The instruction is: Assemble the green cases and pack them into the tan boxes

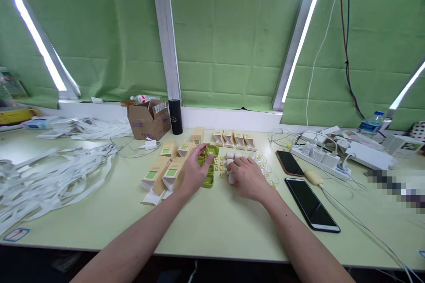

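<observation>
Between the thumb and fingers of my left hand (pixel 195 169) is a small olive-green case (pixel 211 151), seemingly open. More green cases (pixel 208 181) lie in a column just below it. My right hand (pixel 248 177) is curled over a group of pale pinkish-white cylinders (pixel 229 155), its fingertips closed on one; the hand hides part of the group. Small yellow pieces (pixel 222 166) stand in rows between my hands. Clear plastic pieces with yellow centres (pixel 265 168) lie to the right of my right hand. Cream cartons with green labels (pixel 173 171) lie left of my left hand.
Several opened cartons (pixel 234 138) stand behind my hands. Two phones (pixel 312 203) and a power strip (pixel 320 161) with tangled cables lie to the right. White straps (pixel 66 177) spread across the left. A cardboard box (pixel 149 121) and black bottle (pixel 175 117) stand at the back.
</observation>
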`<state>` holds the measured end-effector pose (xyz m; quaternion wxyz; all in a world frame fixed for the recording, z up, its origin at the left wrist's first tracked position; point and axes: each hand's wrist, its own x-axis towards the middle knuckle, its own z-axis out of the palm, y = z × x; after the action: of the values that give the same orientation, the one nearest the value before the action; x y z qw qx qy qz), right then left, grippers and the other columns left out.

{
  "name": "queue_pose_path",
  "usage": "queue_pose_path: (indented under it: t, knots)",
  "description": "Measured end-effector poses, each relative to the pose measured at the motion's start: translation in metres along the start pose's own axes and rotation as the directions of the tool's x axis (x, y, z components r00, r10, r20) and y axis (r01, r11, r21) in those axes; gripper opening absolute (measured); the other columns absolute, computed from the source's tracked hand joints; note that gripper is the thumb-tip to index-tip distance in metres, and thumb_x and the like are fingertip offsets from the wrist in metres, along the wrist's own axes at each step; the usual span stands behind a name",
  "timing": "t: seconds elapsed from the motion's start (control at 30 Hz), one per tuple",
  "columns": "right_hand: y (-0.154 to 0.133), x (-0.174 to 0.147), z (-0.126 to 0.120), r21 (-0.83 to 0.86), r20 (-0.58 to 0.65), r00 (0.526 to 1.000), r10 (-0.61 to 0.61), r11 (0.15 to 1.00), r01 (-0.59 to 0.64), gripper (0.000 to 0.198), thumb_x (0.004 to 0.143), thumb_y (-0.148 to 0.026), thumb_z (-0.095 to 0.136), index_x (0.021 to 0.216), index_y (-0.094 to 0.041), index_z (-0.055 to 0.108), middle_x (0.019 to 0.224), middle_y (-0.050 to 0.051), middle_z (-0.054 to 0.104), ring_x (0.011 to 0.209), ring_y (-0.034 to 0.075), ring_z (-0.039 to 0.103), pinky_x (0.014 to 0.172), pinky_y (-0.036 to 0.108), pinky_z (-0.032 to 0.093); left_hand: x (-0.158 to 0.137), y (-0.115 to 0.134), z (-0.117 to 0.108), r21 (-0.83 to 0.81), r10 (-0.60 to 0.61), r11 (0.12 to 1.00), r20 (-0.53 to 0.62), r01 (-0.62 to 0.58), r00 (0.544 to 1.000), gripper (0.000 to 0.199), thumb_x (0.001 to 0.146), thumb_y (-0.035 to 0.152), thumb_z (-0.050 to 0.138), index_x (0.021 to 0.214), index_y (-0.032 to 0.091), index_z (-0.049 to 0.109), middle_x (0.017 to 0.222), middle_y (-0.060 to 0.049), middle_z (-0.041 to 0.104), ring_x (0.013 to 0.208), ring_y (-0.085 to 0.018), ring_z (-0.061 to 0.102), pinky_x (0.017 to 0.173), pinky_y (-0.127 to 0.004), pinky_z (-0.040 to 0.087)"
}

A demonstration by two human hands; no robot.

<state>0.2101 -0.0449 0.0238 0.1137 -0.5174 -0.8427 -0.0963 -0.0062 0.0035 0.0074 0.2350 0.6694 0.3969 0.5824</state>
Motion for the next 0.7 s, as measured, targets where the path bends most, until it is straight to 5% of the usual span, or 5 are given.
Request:
queue_pose_path:
  t: [0.3, 0.53, 0.7]
  knots:
    - [0.013, 0.001, -0.003, 0.193, -0.103, 0.993, 0.059, 0.98, -0.038, 0.038, 0.077, -0.01, 0.07, 0.111, -0.024, 0.065, 0.112, 0.007, 0.07, 0.106, 0.027, 0.062, 0.087, 0.037, 0.041, 0.0, 0.0, 0.0, -0.008, -0.004, 1.0, -0.002, 0.004, 1.0, 0.047, 0.096, 0.049, 0.069, 0.135, 0.024, 0.066, 0.134, -0.012, 0.069, 0.109, -0.024, 0.068, 0.097, -0.04, 0.058]
    - [0.015, 0.004, 0.001, 0.42, -0.545, 0.813, 0.205, 0.906, 0.053, 0.022, 0.091, -0.013, 0.054, 0.107, -0.025, 0.063, 0.102, 0.008, 0.07, 0.099, 0.029, 0.063, 0.086, 0.042, 0.049, -0.001, -0.002, 0.001, -0.103, 0.005, 0.995, 0.054, 0.001, 0.999, 0.047, 0.096, 0.048, 0.071, 0.136, 0.024, 0.063, 0.135, -0.012, 0.07, 0.12, -0.026, 0.069, 0.104, -0.043, 0.057]
    - [-0.003, 0.005, 0.011, 0.41, -0.574, 0.811, 0.111, 0.897, 0.168, 0.025, 0.094, -0.016, 0.055, 0.115, -0.026, 0.065, 0.111, 0.012, 0.069, 0.105, 0.033, 0.061, 0.091, 0.05, 0.052, -0.004, 0.005, 0.0, -0.173, 0.08, 0.983, 0.082, -0.065, 0.993, 0.046, 0.093, 0.042, 0.074, 0.133, 0.023, 0.062, 0.136, -0.014, 0.07, 0.126, -0.028, 0.067, 0.11, -0.045, 0.055]
